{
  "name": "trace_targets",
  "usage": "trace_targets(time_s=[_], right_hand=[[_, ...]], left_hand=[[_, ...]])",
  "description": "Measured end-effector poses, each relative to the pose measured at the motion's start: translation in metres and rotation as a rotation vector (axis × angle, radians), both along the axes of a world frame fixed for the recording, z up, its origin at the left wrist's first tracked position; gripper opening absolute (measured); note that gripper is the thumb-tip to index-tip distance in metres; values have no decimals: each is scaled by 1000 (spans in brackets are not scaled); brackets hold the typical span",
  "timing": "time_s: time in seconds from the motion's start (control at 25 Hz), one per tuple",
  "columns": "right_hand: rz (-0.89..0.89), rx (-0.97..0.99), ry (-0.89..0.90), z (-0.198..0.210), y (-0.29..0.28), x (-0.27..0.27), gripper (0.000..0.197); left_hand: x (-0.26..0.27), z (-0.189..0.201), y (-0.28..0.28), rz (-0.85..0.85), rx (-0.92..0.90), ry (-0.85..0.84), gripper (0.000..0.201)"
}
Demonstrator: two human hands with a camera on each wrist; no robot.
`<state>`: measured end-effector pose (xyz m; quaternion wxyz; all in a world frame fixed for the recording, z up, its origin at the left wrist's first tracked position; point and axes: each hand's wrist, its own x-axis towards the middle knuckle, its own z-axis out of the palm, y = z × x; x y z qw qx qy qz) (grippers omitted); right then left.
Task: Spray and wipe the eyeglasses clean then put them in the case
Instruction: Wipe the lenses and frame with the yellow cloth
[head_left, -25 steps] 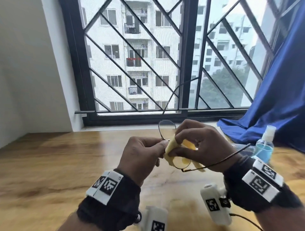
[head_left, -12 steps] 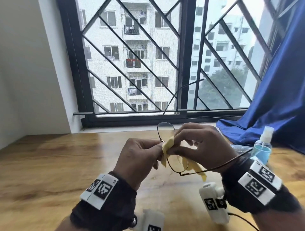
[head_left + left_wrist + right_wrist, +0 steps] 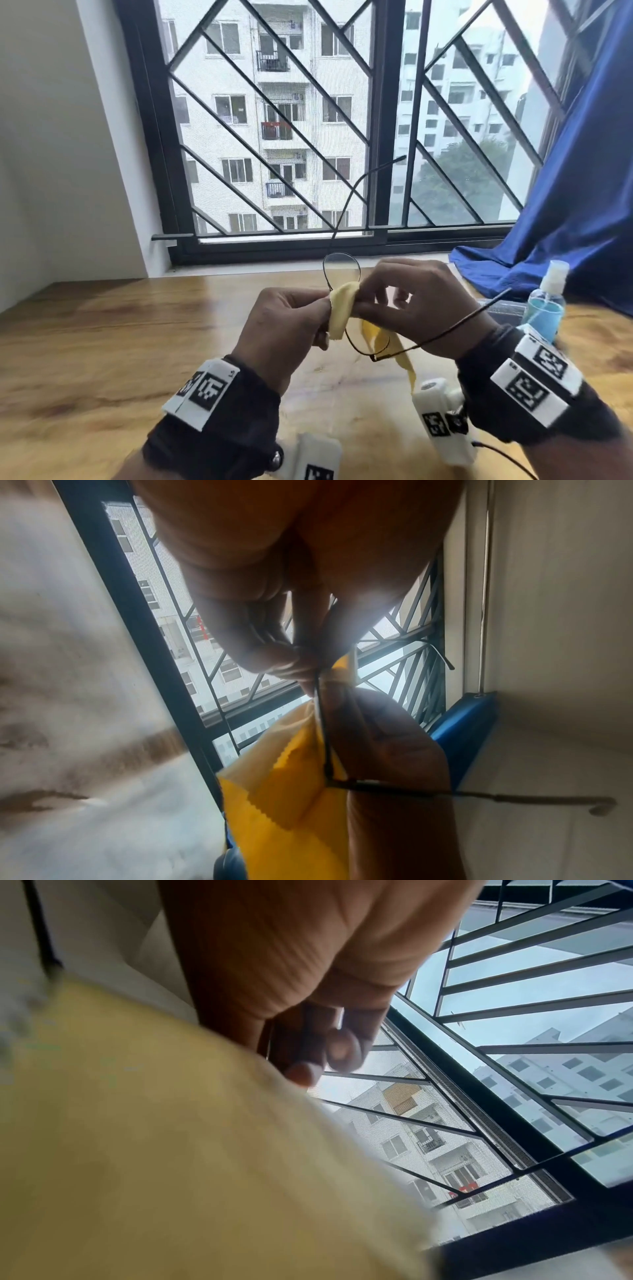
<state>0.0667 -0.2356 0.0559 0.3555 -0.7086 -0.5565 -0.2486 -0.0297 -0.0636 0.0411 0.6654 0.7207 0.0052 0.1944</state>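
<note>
The cloth (image 3: pixel 339 313) has slid up toward the bridge of the eyeglasses (image 3: pixel 342 265), held above the counter (image 3: pixel 102 342). My left hand (image 3: pixel 284 329) pinches the frame, my right hand (image 3: pixel 421 308) pinches cloth. Thin wire, fragile: I'd hold the rim.

Compared with one second earlier, the yellow cloth (image 3: pixel 340 313) is seen bunched higher, over the bridge between the two lenses of the eyeglasses (image 3: pixel 342 270), where the fingertips of the left hand (image 3: pixel 286 329) and the right hand (image 3: pixel 416 308) meet. More of the near lens is left uncovered. A longer tail of cloth is now seen hanging below the right hand.
</note>
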Motion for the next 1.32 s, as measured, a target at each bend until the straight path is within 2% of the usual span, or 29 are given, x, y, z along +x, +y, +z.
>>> trace_targets(time_s=[0.16, 0.32, 0.44, 0.6, 0.8, 0.96, 1.08, 1.2, 1.32], right_hand=[[45, -22, 205, 4, -8, 2, 12], [2, -4, 282, 2, -5, -2, 24], [-63, -33, 305, 6, -10, 1, 24], [-33, -19, 350, 5, -5, -6, 28], [-97, 4, 335, 5, -5, -1, 26], [-89, -15, 376, 4, -4, 0, 24], [36, 0, 404, 5, -11, 8, 14], [118, -12, 284, 5, -8, 0, 11], [114, -56, 188, 5, -8, 1, 16]], left_hand=[[1, 3, 6, 24, 2, -40, 22], [-3, 1, -6, 7, 87, -98, 13], [1, 1, 1, 59, 53, -100, 9], [-1, 1, 2, 56, 92, -101, 16], [3, 0, 7, 47, 44, -113, 12], [1, 2, 4, 83, 104, -170, 12], [5, 3, 13, 168, 24, -182, 14], [4, 2, 9, 115, 45, -165, 12], [5, 1, 8, 120, 34, -128, 16]])
